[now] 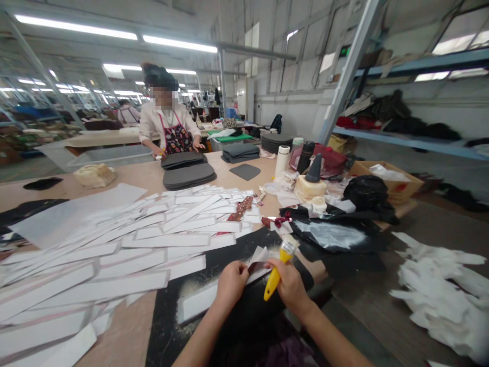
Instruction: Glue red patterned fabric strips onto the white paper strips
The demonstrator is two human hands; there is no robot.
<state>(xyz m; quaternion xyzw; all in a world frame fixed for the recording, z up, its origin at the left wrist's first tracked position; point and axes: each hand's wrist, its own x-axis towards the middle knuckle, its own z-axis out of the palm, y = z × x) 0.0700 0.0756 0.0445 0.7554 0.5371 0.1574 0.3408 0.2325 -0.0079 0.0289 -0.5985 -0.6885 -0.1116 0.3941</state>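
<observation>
Left hand (232, 280): fingers together, clamped on 1 white strip (198, 303) | Right hand (290, 285): fingers closed around 1 yellow brush (273, 280), bristles away | Strip: under left fingers, over black sheet (162, 326), worktop's (130, 331) near edge

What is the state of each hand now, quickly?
Left hand: closed, fingers pinching the white strip.
Right hand: closed, holding the yellow brush; whether it also grips the strip, I cannot tell.
</observation>
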